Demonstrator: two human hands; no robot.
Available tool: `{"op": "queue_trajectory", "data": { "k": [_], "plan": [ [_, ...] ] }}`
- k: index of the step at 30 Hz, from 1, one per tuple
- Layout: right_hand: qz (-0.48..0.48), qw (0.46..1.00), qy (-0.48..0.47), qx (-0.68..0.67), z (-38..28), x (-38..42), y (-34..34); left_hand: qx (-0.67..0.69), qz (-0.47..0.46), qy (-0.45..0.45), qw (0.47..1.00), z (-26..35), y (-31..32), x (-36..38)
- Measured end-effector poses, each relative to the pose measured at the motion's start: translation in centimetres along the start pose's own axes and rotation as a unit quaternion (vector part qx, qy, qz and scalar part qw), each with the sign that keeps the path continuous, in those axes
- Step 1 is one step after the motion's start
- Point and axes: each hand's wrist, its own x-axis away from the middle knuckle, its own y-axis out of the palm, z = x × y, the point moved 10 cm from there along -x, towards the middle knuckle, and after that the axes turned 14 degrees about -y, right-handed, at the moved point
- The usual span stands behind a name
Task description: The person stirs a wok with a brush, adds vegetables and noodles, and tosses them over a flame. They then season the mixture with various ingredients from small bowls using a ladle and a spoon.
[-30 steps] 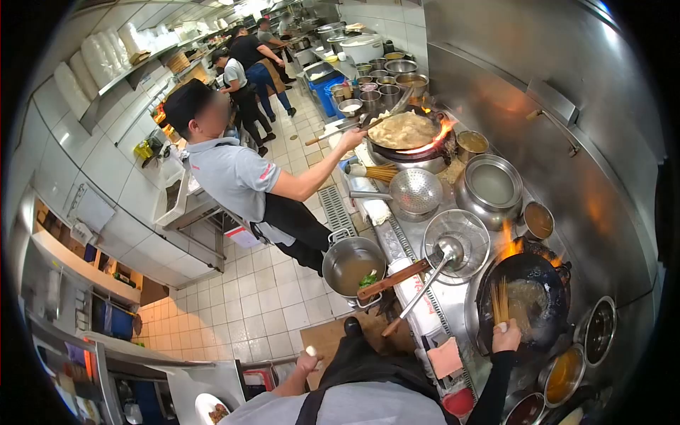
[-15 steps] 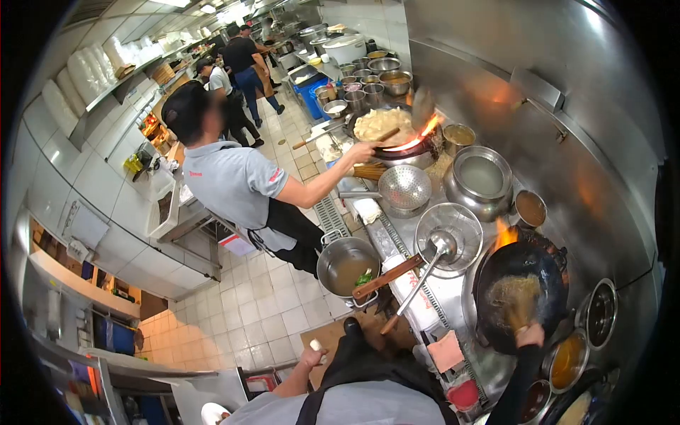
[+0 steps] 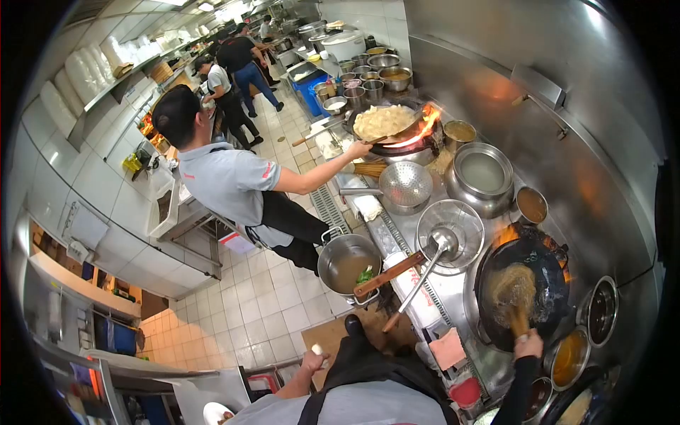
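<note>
The left hand [image 3: 312, 361], low in the view, is curled closed around a small white object [image 3: 316, 349]. The right hand [image 3: 528, 344] is closed on the butt of a bundled-stick brush [image 3: 519, 322], whose splayed end is inside the near wok [image 3: 552, 297], in bubbly liquid. Flames [image 3: 504, 235] show at the wok's far edge. To its right stand 2 metal bowls, 1 with orange liquid [image 3: 567, 360] and 1 with dark contents [image 3: 601, 316]. A pink cloth [image 3: 448, 349] lies on the counter's front edge.

Beyond it, a ladle [image 3: 445, 242] rests in a wire strainer [image 3: 467, 230], whose wooden handle [image 3: 389, 275] reaches over a deep pot [image 3: 349, 263] with something green in it. Farther along are a lidless round pot [image 3: 484, 172] and a perforated scoop [image 3: 406, 184]. Past these, a co-worker [image 3: 227, 173] grips the handle of the far wok [image 3: 409, 133], which holds pale food [image 3: 382, 122] beside tall flames. More people [image 3: 237, 54] stand at the back.
</note>
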Motion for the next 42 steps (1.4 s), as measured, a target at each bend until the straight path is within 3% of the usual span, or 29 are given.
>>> {"op": "queue_trajectory", "data": {
  "k": [3,4,5,6,7,10,11,13,15,17,18,19,20,21,22,25,26,27,29,31,32,33,34,37,38,39,41,42],
  "plan": [
    [0.054,0.992,0.094,0.061,8.5,-6.5,0.8,-0.048,0.006,0.003,0.999,-0.3,0.4,0.0],
    [-0.043,0.975,0.017,0.217,9.9,-11.4,6.3,-0.081,0.014,0.010,0.997,0.0,0.7,0.2],
    [-0.107,0.920,-0.074,0.369,11.7,-16.0,12.2,-0.133,0.023,0.059,0.989,1.0,1.1,1.2],
    [0.039,0.984,0.042,0.169,3.2,-14.2,3.9,-0.184,0.033,0.107,0.977,2.0,1.2,2.6],
    [0.061,0.990,0.061,0.112,1.4,-14.7,5.2,-0.234,0.046,0.154,0.959,2.9,1.2,3.6],
    [0.132,0.988,0.071,-0.025,-5.9,-13.3,5.9,-0.317,0.067,0.134,0.936,1.3,1.2,-1.8],
    [0.151,0.986,0.045,-0.049,-9.7,-10.9,4.1,-0.239,0.039,0.090,0.966,0.9,0.9,-2.2],
    [0.181,0.972,0.012,-0.149,-9.8,-8.0,6.6,-0.072,-0.020,-0.001,0.997,0.1,0.9,-2.4],
    [0.162,0.972,0.024,-0.171,-9.9,-5.6,6.3,-0.033,-0.016,0.016,0.999,1.5,0.7,-1.1],
    [0.221,0.964,-0.017,-0.146,-6.6,-7.8,6.0,-0.018,-0.012,0.018,1.000,1.5,0.8,-1.1],
    [0.206,0.946,0.028,-0.248,0.9,-12.5,11.7,-0.029,-0.012,0.010,0.999,1.1,0.8,-1.3],
    [0.239,0.908,0.045,-0.341,0.7,-13.2,8.5,-0.041,-0.013,0.005,0.999,0.8,0.8,-1.5],
    [0.313,0.831,0.080,-0.454,3.8,-14.6,9.1,-0.118,0.004,0.026,0.993,0.9,1.0,-1.4],
    [0.333,0.814,0.172,-0.445,4.3,-14.4,8.5,-0.193,0.022,0.047,0.980,0.7,1.1,-1.5],
    [0.316,0.834,0.134,-0.433,3.3,-14.8,9.0,-0.267,0.041,0.069,0.960,1.2,0.9,-1.8],
    [0.246,0.907,0.017,-0.341,-0.5,-12.1,11.7,-0.268,0.089,0.113,0.953,1.0,0.2,-2.0],
    [0.223,0.898,0.016,-0.379,-1.3,-9.6,13.3,-0.255,0.070,0.049,0.963,0.1,0.1,-2.4],
    [0.198,0.887,0.017,-0.416,-1.8,-7.8,14.3,-0.216,0.056,0.039,0.974,0.0,0.1,-2.7],
    [0.177,0.935,0.022,-0.305,-1.3,-7.8,12.7,-0.139,0.029,0.018,0.990,-0.7,0.1,-3.1],
    [0.193,0.960,-0.005,-0.204,-0.4,-9.8,9.4,-0.162,0.018,0.086,0.983,0.7,0.3,-3.2],
    [0.234,0.944,0.003,-0.233,3.9,-13.5,11.5,-0.176,0.011,0.120,0.977,1.0,0.6,-3.6],
    [0.233,0.914,0.030,-0.332,1.5,-13.8,6.6,-0.170,0.014,0.105,0.980,0.6,0.7,-4.8],
    [0.231,0.869,0.172,-0.402,4.3,-15.2,8.3,-0.162,0.018,0.092,0.982,0.2,0.9,-5.9],
    [0.304,0.912,0.017,-0.274,2.0,-15.6,8.8,-0.230,0.033,0.105,0.967,1.7,0.6,-5.0],
    [0.315,0.914,-0.075,-0.246,3.2,-15.3,12.9,-0.267,0.036,0.118,0.956,2.6,0.9,-4.3],
    [0.281,0.936,-0.065,-0.200,0.0,-11.5,11.3,-0.249,0.023,0.089,0.964,3.6,1.1,-2.7],
    [0.194,0.942,-0.020,-0.274,-2.0,-6.0,11.5,-0.212,0.000,0.026,0.977,4.7,0.7,0.5],
    [0.186,0.962,-0.073,-0.185,-7.2,-2.8,5.2,-0.204,0.000,0.044,0.978,4.6,0.7,0.1]
  ]
}}
